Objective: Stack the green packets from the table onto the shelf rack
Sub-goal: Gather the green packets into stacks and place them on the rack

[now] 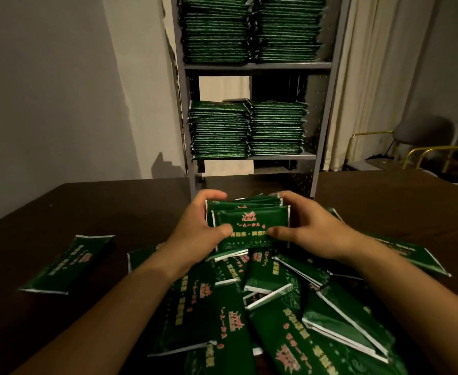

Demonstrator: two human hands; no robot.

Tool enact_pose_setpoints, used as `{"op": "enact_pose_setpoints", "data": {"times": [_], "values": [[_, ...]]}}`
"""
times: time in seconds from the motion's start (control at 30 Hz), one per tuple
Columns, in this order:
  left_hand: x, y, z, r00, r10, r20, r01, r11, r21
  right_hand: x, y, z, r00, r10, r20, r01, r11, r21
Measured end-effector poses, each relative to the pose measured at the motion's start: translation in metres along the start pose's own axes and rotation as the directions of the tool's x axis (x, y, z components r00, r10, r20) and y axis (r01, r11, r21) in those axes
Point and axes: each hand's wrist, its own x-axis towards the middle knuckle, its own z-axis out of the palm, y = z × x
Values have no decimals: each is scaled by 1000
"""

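I hold a bundle of green packets with red and gold print between both hands, just above the pile. My left hand grips its left side, thumb on the front. My right hand grips its right side the same way. Below them a loose pile of green packets covers the dark table. Straight ahead stands the grey shelf rack. Its middle shelf holds two side-by-side stacks of packets. The upper shelf holds two taller stacks.
One lone packet lies on the table to the left of the pile. A white wall is at the left and a pale curtain to the right of the rack. A chair with gold legs stands at far right.
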Motion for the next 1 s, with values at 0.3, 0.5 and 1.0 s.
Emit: {"op": "enact_pose_setpoints", "data": {"times": [0.3,0.5,1.0], "values": [[-2,-6,12,990,-26,141,-2,980,200,3,2,9,1000,-23,12,26,953,-303],[-3,4,14,999,-2,52,-6,988,151,11,0,9,998,-52,-32,40,952,-302],[-4,93,-19,988,150,42,-147,987,-71,-15,-94,-37,994,2,-108,5,997,71]]}}
